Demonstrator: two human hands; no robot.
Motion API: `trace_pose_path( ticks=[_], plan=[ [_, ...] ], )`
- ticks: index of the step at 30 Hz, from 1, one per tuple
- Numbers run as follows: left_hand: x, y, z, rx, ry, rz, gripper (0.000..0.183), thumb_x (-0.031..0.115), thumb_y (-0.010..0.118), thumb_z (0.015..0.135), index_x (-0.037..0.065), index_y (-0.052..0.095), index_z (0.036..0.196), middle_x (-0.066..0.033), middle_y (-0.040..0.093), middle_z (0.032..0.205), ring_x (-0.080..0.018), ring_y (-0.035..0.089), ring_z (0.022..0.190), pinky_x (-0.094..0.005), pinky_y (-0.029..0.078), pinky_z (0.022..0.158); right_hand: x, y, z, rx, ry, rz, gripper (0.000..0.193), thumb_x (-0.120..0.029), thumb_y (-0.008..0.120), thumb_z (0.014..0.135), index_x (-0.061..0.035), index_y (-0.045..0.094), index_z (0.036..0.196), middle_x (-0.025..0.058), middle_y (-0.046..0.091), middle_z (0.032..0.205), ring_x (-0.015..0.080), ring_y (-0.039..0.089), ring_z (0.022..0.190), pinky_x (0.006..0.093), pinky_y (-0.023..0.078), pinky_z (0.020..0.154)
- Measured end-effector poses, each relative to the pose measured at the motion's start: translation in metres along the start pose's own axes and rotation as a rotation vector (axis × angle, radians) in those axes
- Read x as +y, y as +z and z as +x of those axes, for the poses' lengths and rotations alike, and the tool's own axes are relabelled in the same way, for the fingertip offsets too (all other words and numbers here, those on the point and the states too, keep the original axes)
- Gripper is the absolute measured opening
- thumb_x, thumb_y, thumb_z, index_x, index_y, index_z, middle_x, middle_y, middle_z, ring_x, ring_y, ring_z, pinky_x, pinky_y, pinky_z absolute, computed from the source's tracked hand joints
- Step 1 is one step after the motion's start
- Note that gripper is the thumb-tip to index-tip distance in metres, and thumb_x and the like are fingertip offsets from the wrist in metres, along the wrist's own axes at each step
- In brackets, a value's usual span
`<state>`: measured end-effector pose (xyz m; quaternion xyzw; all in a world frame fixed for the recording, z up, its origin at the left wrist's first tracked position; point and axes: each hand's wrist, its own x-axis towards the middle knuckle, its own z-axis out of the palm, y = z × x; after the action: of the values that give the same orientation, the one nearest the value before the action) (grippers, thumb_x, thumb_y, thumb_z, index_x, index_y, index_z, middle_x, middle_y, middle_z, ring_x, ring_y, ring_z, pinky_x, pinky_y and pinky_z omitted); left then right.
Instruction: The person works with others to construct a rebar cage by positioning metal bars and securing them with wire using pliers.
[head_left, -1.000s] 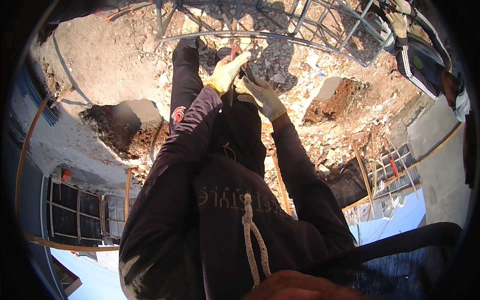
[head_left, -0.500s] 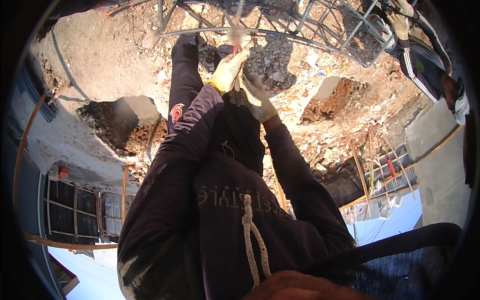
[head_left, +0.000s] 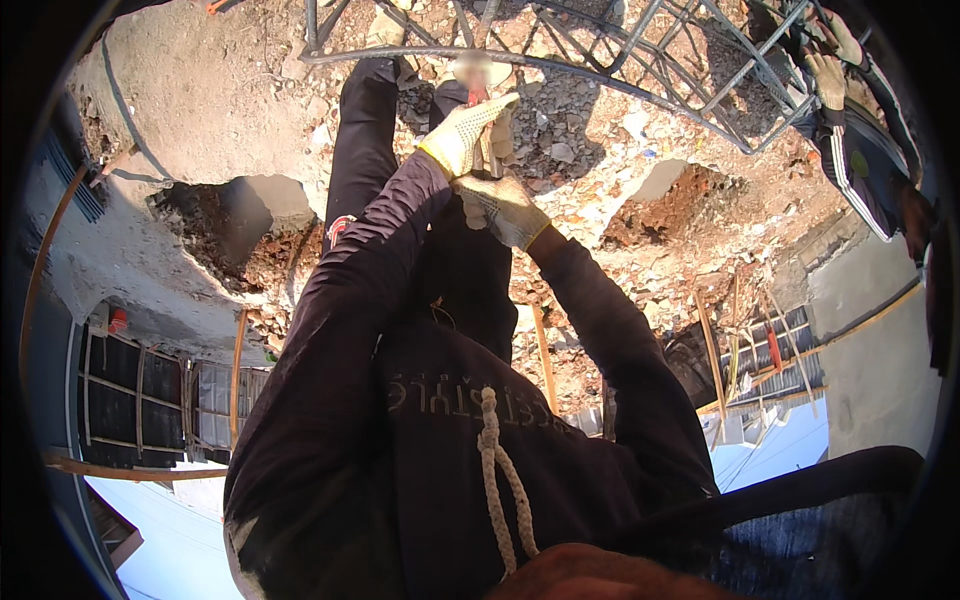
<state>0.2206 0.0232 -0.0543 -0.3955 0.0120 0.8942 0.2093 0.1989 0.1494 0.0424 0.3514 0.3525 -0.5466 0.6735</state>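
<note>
Gloved hands (head_left: 480,160) at steel rebar cage (head_left: 600,70)

Slim red-tipped hand tool (head_left: 478,100) (mostly hidden), upright just below the curved steel rebar (head_left: 560,62).

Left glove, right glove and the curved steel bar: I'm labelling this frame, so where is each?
left glove (head_left: 462,135), head view, back of the hand.
right glove (head_left: 505,205), head view, back of the hand.
curved steel bar (head_left: 620,78), head view, mid-length.

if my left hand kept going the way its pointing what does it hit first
Most likely the curved steel bar of the rebar cage just beyond the left hand; depth is unclear, so it may pass beside it onto the rubble.
</note>
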Motion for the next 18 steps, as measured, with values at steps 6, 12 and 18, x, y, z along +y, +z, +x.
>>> trace_pose_path(
  ticks=[6, 12, 18],
  plan=[
    [0.025, 0.074, -0.021, 0.644, -0.022, 0.687, 0.033, 0.033, 0.081, 0.086, 0.006, 0.063, 0.079, -0.0042, 0.061, 0.062, -0.0165, 0.058, 0.046, -0.033, 0.048, 0.044, 0.03, -0.002, 0.021, -0.587, 0.038, 0.663, 0.028, -0.035, 0.051, 0.099, -0.0093, 0.054, 0.087, -0.0025, 0.038, 0.068, 0.0112, 0.036, 0.057, 0.0279, 0.03, 0.051],
    [-0.016, 0.089, 0.011, 0.936, 0.307, 0.623, 0.033, 0.03, 0.083, 0.084, 0.003, 0.063, 0.085, -0.0046, 0.064, 0.066, -0.0153, 0.061, 0.052, -0.0314, 0.047, 0.046, -0.006, -0.078, 0.009, -0.667, 0.271, 0.537, 0.025, -0.028, 0.053, 0.099, -0.0056, 0.06, 0.09, -0.0007, 0.045, 0.07, 0.0119, 0.043, 0.057, 0.0294, 0.036, 0.052],
    [-0.043, 0.053, 0.049, 1.156, 0.441, 0.722, 0.042, 0.034, 0.08, 0.082, -0.003, 0.069, 0.097, -0.0187, 0.071, 0.085, -0.0285, 0.067, 0.074, -0.0401, 0.052, 0.072, -0.041, -0.054, -0.023, 0.184, -0.45, -0.861, 0.05, -0.025, 0.072, 0.085, 0.0021, 0.058, 0.123, 0.0171, 0.068, 0.091, 0.0295, 0.068, 0.084, 0.0442, 0.054, 0.076]
  ],
)
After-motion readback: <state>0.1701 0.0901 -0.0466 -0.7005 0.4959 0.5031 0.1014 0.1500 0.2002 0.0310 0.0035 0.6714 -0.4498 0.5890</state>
